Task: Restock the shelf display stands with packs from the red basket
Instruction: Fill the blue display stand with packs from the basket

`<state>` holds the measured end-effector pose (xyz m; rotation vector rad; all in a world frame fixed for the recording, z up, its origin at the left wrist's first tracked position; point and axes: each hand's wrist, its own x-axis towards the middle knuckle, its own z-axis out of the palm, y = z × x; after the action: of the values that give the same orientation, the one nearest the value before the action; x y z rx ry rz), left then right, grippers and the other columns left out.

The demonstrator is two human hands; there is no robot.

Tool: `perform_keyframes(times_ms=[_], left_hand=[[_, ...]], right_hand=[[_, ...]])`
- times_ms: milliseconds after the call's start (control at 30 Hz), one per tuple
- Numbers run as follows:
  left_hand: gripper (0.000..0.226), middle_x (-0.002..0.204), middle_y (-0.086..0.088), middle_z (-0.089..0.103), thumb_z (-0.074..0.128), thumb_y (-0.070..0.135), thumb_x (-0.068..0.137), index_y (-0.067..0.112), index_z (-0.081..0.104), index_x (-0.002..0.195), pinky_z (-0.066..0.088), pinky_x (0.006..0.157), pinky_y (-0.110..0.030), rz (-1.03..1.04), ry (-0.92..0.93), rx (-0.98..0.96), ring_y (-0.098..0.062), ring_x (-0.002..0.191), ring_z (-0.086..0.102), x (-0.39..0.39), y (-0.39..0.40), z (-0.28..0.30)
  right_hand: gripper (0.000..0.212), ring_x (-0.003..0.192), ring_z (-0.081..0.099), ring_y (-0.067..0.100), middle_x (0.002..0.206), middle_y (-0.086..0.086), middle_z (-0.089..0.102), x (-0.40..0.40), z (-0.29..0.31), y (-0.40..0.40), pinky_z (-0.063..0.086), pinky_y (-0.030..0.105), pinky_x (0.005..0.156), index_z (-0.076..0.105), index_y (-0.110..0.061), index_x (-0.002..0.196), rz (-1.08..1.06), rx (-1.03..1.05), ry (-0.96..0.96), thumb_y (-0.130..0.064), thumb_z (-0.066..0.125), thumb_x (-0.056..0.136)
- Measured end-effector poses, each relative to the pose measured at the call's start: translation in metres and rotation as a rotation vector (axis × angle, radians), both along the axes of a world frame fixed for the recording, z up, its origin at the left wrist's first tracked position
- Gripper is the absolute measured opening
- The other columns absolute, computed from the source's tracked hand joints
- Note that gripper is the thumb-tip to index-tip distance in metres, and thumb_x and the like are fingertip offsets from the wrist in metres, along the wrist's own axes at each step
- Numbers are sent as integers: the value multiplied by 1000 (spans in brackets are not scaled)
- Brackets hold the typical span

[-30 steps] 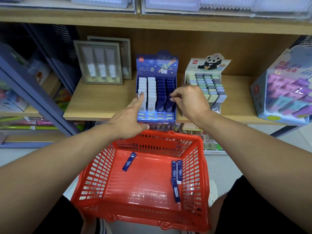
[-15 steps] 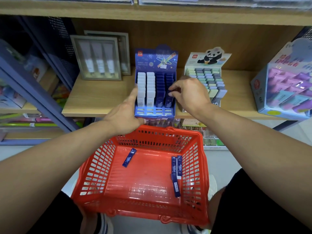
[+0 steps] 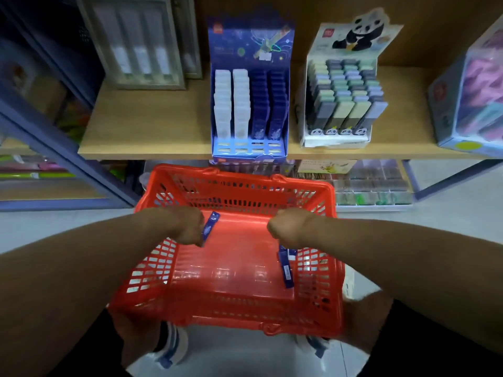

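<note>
Below the wooden shelf with its blue display stand, you are reaching into the red basket at frame centre, your left hand pinching a blue pack, your right hand's grip hidden.

We can read no text at all: the logos on the blue display stand and panda display stand are too blurred.

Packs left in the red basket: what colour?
Dark blue packs with pale print, in the red basket; clearest in the head view.
</note>
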<state>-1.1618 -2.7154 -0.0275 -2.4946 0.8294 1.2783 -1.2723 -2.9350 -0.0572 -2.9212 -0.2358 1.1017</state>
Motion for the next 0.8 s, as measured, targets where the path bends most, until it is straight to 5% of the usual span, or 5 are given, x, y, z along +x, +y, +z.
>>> perform_keyframes(times_ms=[133, 233, 300, 400, 800], left_hand=[[49, 135, -13, 60, 64, 41, 94, 9, 60, 131, 44, 98, -30, 131, -85, -50, -29, 124, 57, 9, 8, -62], [45, 127, -16, 64, 65, 33, 91, 8, 59, 128, 47, 95, -33, 329, -103, -130, -33, 118, 61, 7, 9, -118], [42, 123, -17, 66, 67, 27, 88, 8, 58, 125, 48, 89, -34, 436, -83, -149, -35, 114, 62, 1, 8, -146], [36, 119, -19, 64, 64, 26, 89, 5, 56, 117, 47, 85, -37, 527, -110, -190, -38, 110, 62, -4, 6, -176], [33, 117, -19, 61, 60, 26, 93, 6, 54, 119, 46, 89, -40, 637, -161, -259, -39, 110, 60, -1, 2, -237]], right_hand=[[34, 112, 63, 34, 122, 19, 64, -20, -87, 8, 53, 35, 88, 61, 1, 120, -342, -94, 42, -13, 66, 89], [32, 61, 50, 12, 74, 3, 51, -45, -125, 22, 42, 18, 51, 62, 2, 118, -629, -108, -57, -16, 65, 92], [34, 76, 53, 3, 86, -2, 53, -61, -148, 33, 45, 11, 60, 48, -3, 136, -545, -102, 14, -16, 36, 106], [35, 119, 61, 25, 128, 11, 62, -62, -165, 44, 47, 34, 97, 41, -10, 137, -678, -55, 1, -23, 29, 107], [46, 116, 62, 26, 131, 7, 61, -57, -179, 72, 49, 37, 90, 36, -16, 141, -530, 35, 2, -4, 32, 97]])
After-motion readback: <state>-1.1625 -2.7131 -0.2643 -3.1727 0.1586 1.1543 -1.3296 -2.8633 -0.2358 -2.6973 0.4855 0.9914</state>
